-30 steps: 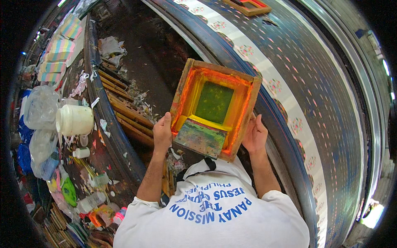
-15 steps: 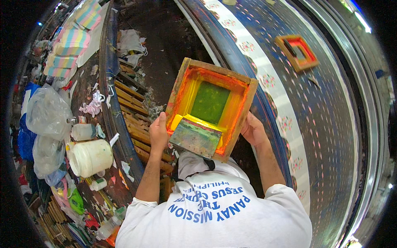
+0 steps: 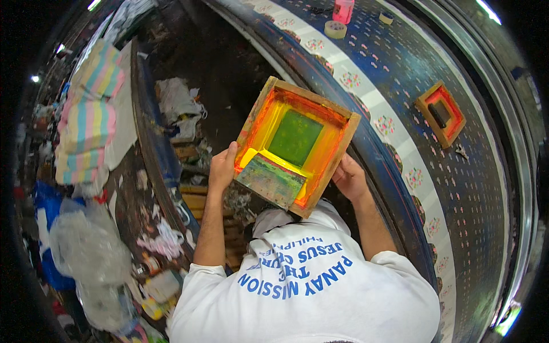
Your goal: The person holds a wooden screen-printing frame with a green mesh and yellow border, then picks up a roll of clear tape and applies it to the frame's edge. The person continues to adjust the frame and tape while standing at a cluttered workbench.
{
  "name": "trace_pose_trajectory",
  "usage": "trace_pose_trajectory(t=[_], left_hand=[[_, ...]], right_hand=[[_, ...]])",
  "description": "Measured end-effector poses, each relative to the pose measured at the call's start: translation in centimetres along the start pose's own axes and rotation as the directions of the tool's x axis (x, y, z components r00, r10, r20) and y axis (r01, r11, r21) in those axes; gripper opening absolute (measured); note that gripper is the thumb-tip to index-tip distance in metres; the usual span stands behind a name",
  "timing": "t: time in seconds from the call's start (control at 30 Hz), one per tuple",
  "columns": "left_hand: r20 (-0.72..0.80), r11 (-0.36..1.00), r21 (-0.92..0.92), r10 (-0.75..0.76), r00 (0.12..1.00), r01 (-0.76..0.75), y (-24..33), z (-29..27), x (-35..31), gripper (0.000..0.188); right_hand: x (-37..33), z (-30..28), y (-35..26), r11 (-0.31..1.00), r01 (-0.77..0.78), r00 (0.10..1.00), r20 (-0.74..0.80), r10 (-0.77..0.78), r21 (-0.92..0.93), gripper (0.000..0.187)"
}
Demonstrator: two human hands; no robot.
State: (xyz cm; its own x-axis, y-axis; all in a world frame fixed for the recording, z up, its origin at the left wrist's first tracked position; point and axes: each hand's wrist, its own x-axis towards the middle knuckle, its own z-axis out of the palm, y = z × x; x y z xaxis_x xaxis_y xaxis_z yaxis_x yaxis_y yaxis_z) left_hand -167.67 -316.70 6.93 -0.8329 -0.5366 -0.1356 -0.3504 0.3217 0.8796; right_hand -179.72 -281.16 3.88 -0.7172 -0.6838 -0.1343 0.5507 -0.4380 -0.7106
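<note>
Between my two hands is a wooden screen-printing frame (image 3: 327,104), held tilted in front of my body. Orange and yellow ink coats its inner sides, and a dark green square of mesh (image 3: 295,138) shows in the middle. A paint-stained flat squeegee (image 3: 271,180) rests inside at the near end, against a band of bright yellow ink. My left hand (image 3: 222,167) is closed on the left side, thumb up along the edge. On the right side, my right hand (image 3: 349,177) grips the edge, its fingers partly hidden behind the wood.
At right runs a long dark table (image 3: 394,68) with a floral-printed white strip (image 3: 350,79). On it lie a smaller frame (image 3: 450,130), tape rolls (image 3: 335,30) and a pink container (image 3: 343,11). Striped cloth (image 3: 88,126), plastic bags (image 3: 88,240) and litter cover the left bench.
The view has shifted along the aisle. The tape rolls and pink container have come into sight, and the white pail has gone out of it. The frame stays in both hands.
</note>
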Motion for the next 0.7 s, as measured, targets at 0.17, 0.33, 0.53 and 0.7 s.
trace_pose_trajectory(t=[0.17, 0.33, 0.53, 0.7], left_hand=[[0.071, 0.999, 0.025, 0.036, 0.997, -0.038, 0.3, -2.8, 12.3, 0.065], [0.219, 0.987, 0.099, 0.102, 0.970, -0.126, 0.4, -4.1, 24.5, 0.066], [0.401, 0.934, 0.190, 0.208, 0.892, -0.303, 4.0, -1.5, 40.5, 0.065], [0.562, 0.879, 0.175, 0.282, 0.778, -0.444, 8.4, 2.3, 50.5, 0.062]], right_hand=[[7.8, 2.1, 1.1, 0.995, 0.030, 0.999, -0.026, -0.027, 0.100, 0.062], [14.1, 1.1, 1.4, 0.999, -0.045, 0.999, 0.015, 0.045, -0.001, 0.067], [24.3, 1.5, 3.0, 0.950, 0.280, 0.943, -0.223, -0.246, 0.135, 0.077], [28.8, 1.1, 2.8, 0.938, 0.333, 0.905, -0.312, -0.291, 0.093, 0.087]])
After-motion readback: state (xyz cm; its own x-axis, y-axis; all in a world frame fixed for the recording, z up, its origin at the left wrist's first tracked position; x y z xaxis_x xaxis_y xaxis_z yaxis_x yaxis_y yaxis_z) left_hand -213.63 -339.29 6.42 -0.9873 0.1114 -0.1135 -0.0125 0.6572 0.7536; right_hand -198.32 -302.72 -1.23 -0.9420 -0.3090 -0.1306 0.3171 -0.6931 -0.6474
